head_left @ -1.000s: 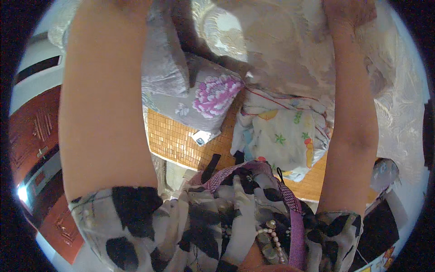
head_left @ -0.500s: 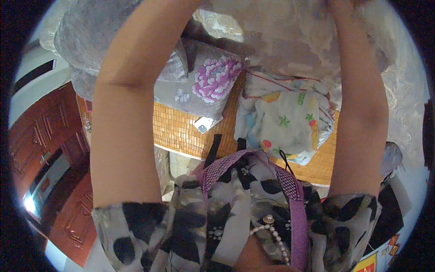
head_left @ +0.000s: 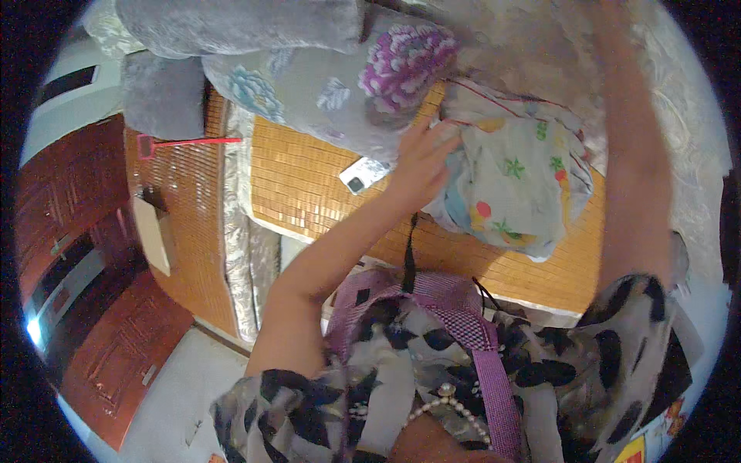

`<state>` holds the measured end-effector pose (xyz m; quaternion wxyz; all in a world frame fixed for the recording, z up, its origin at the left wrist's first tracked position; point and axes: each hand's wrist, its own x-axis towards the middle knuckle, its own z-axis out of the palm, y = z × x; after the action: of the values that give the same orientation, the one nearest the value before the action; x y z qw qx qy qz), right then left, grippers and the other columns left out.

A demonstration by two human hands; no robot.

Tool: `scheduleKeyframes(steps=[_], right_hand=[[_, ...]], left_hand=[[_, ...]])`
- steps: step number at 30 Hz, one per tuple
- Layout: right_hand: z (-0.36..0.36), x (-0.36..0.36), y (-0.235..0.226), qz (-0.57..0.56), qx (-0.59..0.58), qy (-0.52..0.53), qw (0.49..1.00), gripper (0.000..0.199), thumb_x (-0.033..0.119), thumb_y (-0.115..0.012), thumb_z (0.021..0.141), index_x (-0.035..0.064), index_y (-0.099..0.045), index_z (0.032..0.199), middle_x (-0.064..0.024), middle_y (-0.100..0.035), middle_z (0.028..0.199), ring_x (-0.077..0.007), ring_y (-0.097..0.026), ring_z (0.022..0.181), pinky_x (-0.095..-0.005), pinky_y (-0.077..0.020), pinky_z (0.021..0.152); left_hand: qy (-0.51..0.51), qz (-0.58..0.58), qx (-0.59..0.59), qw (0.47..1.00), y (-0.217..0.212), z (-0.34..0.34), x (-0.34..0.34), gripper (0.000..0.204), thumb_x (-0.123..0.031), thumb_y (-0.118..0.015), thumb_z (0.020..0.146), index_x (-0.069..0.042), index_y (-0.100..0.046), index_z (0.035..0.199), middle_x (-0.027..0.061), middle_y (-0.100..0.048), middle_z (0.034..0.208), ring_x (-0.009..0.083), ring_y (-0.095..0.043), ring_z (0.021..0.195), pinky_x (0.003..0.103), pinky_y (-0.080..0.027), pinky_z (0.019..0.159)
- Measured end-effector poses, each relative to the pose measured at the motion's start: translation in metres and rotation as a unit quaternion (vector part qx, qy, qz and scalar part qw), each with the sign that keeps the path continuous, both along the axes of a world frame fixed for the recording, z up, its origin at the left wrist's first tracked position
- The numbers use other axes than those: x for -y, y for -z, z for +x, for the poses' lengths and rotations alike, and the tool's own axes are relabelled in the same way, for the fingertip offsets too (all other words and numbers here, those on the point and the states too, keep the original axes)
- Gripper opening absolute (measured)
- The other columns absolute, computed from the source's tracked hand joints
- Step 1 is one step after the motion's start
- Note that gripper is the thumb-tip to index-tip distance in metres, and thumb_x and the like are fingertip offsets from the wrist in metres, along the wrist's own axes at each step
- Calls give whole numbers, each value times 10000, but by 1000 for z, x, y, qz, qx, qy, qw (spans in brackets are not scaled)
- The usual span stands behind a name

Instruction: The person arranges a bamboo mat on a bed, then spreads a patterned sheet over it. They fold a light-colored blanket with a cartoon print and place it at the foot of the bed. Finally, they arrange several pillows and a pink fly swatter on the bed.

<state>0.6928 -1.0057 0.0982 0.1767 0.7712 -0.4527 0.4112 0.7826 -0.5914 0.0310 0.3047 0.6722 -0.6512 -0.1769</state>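
My left hand (head_left: 423,158) reaches to the left side of a folded white cloth (head_left: 509,185) printed with green stars and red and orange figures. Its fingers are stretched out and apart, appearing to touch the cloth's edge; I see nothing held in them. A grey pillow (head_left: 309,96) with purple and pale blue flowers lies just beyond that hand. Close to my left wrist is a white phone (head_left: 363,175), lying on the woven mat (head_left: 301,166). My right forearm, blurred, runs up the right side, and its hand is beyond the upper edge of the picture.
Grey plush cushions (head_left: 247,27) line the far side. At left, a red stick-like thing (head_left: 197,141) and a tan box-like thing (head_left: 152,234) rest on another mat surface. Reddish-brown carved doors (head_left: 77,189) stand at far left. Patterned pale fabric (head_left: 679,100) covers the right side.
My left hand has come down from beyond the upper edge to the white cloth. The view has shifted, showing more of the pillow and the left side. My right arm remains raised.
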Motion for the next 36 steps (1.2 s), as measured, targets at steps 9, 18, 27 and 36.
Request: scheduleKeyframes(steps=[9, 18, 27, 36], right_hand=[[-62, -406, 183, 436, -325, -153, 825, 719, 459, -578, 730, 158, -314, 1327, -181, -214, 1381, -391, -102, 1292, -589, -78, 994], [-21, -402, 227, 454, -408, -107, 785, 739, 578, -442, 773, 171, -250, 1359, -180, -155, 1411, -398, -25, 1304, -616, -51, 984], [36, -342, 212, 443, -536, 2, 719, 674, 560, -341, 831, 143, -251, 1353, -184, -123, 1417, -417, -16, 1296, -658, -94, 943], [39, -321, 197, 535, -522, 50, 662, 763, 611, -403, 776, 196, -174, 1374, -188, -30, 1428, -409, 65, 1296, -644, -78, 960]], left_hand=[[-719, 467, -254, 448, 155, 61, -355, 916, -374, -696, 676, -71, -154, 1350, 174, -273, 1339, 302, -356, 1188, 432, -368, 915], [-577, 79, -707, 402, 216, 63, -379, 457, -333, -583, 815, -3, -489, 1117, 99, -555, 1068, 274, -549, 951, 406, -463, 802], [-579, 7, -737, 350, 247, 69, -400, 325, -136, -577, 821, 20, -485, 1091, 105, -574, 1020, 260, -571, 902, 393, -491, 767], [-645, 119, -611, 443, 199, 68, -353, 272, -175, -603, 795, 6, -554, 992, 100, -609, 872, 205, -596, 803, 335, -494, 675]])
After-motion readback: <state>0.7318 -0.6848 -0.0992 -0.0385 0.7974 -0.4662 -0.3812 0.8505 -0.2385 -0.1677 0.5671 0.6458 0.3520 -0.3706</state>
